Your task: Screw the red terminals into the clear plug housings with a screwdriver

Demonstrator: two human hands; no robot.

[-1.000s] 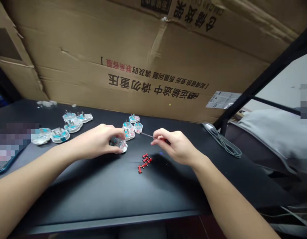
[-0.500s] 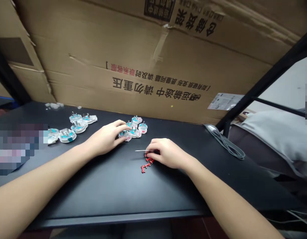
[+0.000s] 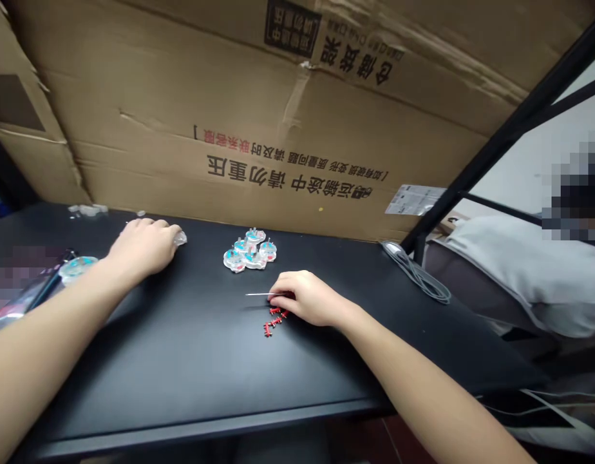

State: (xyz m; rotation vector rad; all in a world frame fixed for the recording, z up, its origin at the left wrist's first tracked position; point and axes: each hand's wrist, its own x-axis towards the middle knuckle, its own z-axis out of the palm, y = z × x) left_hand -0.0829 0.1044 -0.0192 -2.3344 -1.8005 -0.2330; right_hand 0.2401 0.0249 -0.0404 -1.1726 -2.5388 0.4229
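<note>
- Left hand (image 3: pixel 143 246) lies palm down at the far left of the counter (image 3: pixel 191 361), fingers curled over a clear plug (image 3: pixel 180 238) whose edge peeks out at the fingertips; whether they grip it I cannot tell
- Right hand (image 3: pixel 308 299) rests near the counter's middle, fingers closed on a screwdriver (image 3: pixel 259 294); its thin shaft sticks out leftward, low and level, with the handle hidden in the hand
- Red screws (image 3: pixel 273 320) lie in a small heap just beside that hand's fingertips
- Plugs (image 3: pixel 249 252), clear and teal, sit clustered between the hands, apart from both
- A teal plug (image 3: pixel 78 265) lies beside the left forearm
- Cardboard box (image 3: pixel 297 116) stands behind, grey cable (image 3: pixel 418 276) at right
</note>
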